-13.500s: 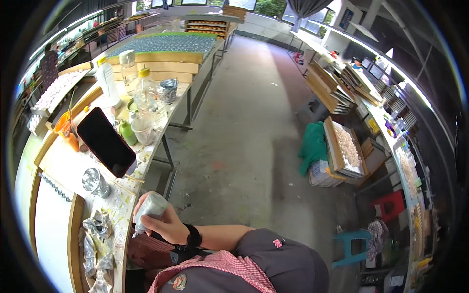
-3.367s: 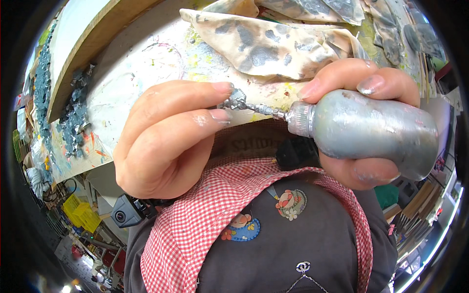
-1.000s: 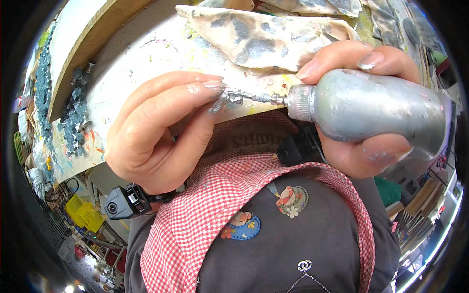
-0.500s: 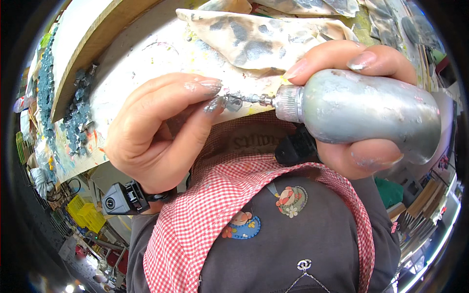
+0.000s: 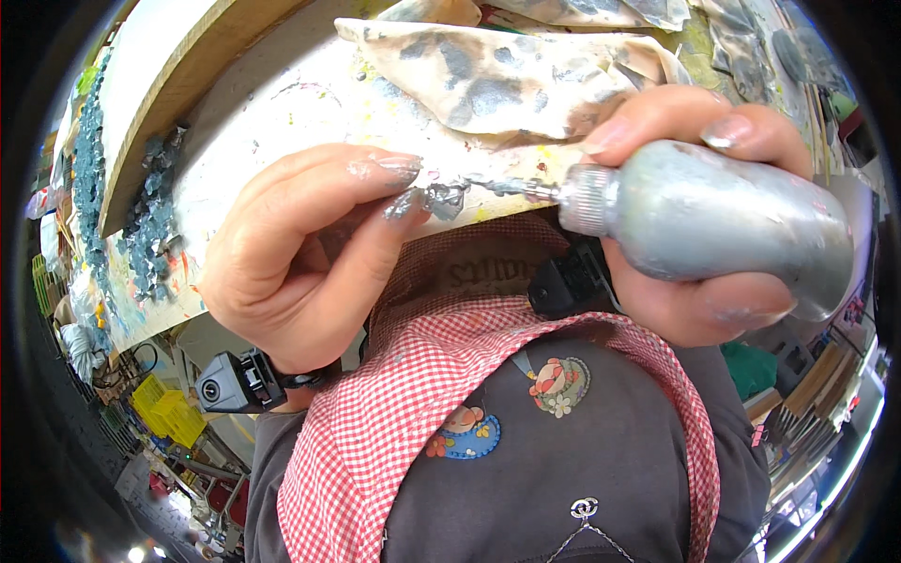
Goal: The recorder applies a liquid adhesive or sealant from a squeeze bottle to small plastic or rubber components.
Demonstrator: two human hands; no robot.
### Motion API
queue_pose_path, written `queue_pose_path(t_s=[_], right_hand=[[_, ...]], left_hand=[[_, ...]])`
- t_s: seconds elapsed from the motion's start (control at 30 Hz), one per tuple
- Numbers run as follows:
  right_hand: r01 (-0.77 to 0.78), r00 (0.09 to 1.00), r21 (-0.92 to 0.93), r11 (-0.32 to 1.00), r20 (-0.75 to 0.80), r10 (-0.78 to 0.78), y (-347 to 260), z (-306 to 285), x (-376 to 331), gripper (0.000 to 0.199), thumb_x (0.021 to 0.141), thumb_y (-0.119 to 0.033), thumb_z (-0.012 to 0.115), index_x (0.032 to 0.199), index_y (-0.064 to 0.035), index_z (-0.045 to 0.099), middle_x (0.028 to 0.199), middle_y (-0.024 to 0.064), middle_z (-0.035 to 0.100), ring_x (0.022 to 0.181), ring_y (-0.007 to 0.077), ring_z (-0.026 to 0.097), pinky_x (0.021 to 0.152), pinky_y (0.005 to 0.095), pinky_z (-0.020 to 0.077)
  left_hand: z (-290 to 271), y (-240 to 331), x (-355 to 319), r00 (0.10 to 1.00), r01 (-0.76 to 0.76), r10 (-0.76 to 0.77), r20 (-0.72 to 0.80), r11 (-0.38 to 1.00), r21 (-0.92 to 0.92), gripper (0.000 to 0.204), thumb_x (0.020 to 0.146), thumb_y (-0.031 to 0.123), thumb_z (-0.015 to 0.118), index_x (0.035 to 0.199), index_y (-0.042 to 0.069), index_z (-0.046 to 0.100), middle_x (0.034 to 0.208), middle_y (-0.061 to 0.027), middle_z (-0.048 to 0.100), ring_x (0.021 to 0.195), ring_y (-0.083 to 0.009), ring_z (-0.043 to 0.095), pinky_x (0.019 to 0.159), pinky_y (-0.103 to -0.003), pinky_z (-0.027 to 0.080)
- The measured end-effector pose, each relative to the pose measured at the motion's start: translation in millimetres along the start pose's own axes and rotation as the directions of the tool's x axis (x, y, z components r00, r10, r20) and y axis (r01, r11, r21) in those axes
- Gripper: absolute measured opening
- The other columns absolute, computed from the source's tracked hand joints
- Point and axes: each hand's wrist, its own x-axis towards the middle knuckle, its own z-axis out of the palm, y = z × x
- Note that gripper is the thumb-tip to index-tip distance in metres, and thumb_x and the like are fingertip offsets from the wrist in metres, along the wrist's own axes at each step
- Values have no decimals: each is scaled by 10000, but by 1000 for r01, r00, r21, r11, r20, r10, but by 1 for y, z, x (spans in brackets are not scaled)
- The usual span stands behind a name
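My right hand [image 5: 690, 296] is wrapped round a silver-coloured squeeze bottle [image 5: 741, 211], tipped on its side. Its ribbed collar [image 5: 588, 199] and thin metal nozzle [image 5: 541, 190] point left. My left hand [image 5: 291, 239] is closed in a pinch, thumb against forefinger, both tips smeared silver. Between them is one end of a crumpled, dark silvery lump [image 5: 445, 200] that looks like paint residue. From it a thin, twisted strand [image 5: 496, 186] stretches to the nozzle tip. The fingers behind the thumb are partly hidden.
Beneath both hands lies a paint-marked white tabletop [image 5: 319, 122]. A grey-blotched cloth [image 5: 507, 80] sits at the far side. To the left, a wooden strip [image 5: 155, 103] runs beside bluish-grey flakes [image 5: 155, 211]. A yellow basket [image 5: 167, 411] stands lower left.
My right hand and the bottle have moved slightly right, away from my left hand. The strand between lump and nozzle now spans a longer gap. My left hand has barely shifted.
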Motion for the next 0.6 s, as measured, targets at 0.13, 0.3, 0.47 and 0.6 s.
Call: queue_pose_path(t_s=[0.13, 0.3, 0.47, 0.6], right_hand=[[29, 987, 3, 1000, -160, -28, -3, 7, -1, 548, 881, -423, 355, 1080, 84, 293, 761, 258, 531, 545, 234, 521, 496, 241, 425], [87, 994, -27, 996, -62, -88, 4, -2, -4, 589, 863, -479, 365, 1064, 71, 303, 739, 251, 536, 552, 235, 527, 510, 256, 437], [56, 998, -57, 997, -4, -57, 7, -4, -4, 644, 829, -544, 392, 1061, 50, 305, 747, 242, 546, 550, 233, 529, 517, 262, 442], [21, 1000, -82, 996, -15, -22, 2, -3, -2, 647, 817, -543, 422, 1060, 44, 304, 752, 235, 548, 545, 224, 526, 514, 257, 439]], left_hand=[[7, 3, -3, 991, 95, -109, -82, 982, -162, 194, 731, -127, 545, 910, -54, 562, 920, -194, 580, 819, -186, 582, 668, -241, 483], [9, -1, -1, 995, 19, -37, -96, 984, -179, 178, 743, -118, 536, 907, -52, 560, 918, -195, 577, 779, -174, 587, 632, -231, 498], [9, 0, -2, 990, 55, -83, -117, 973, -223, 165, 753, -110, 528, 905, -52, 555, 911, -194, 577, 763, -172, 588, 630, -232, 501], [7, -2, 2, 998, 26, -42, -53, 962, -272, 244, 722, -175, 517, 944, -74, 528, 946, -170, 554, 818, -183, 594, 690, -243, 516]])
